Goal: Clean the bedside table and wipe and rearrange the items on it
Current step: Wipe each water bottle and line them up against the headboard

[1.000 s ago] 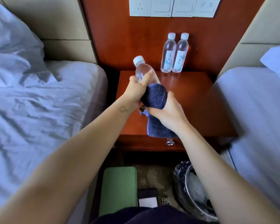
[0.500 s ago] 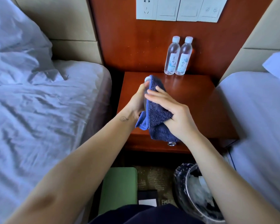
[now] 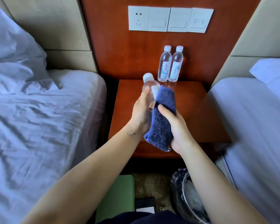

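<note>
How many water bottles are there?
3. A left bottle and a right bottle stand together at the back of the table; the third bottle is in the left hand, partly under the cloth.

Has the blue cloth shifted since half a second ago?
Yes: blue cloth slid down, away from the two standing bottles, uncovering the held bottle's cap.

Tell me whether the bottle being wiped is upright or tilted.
Tilted. The held bottle leans, its cap toward upper left, in the left hand; the bottle pair behind stands upright.
</note>
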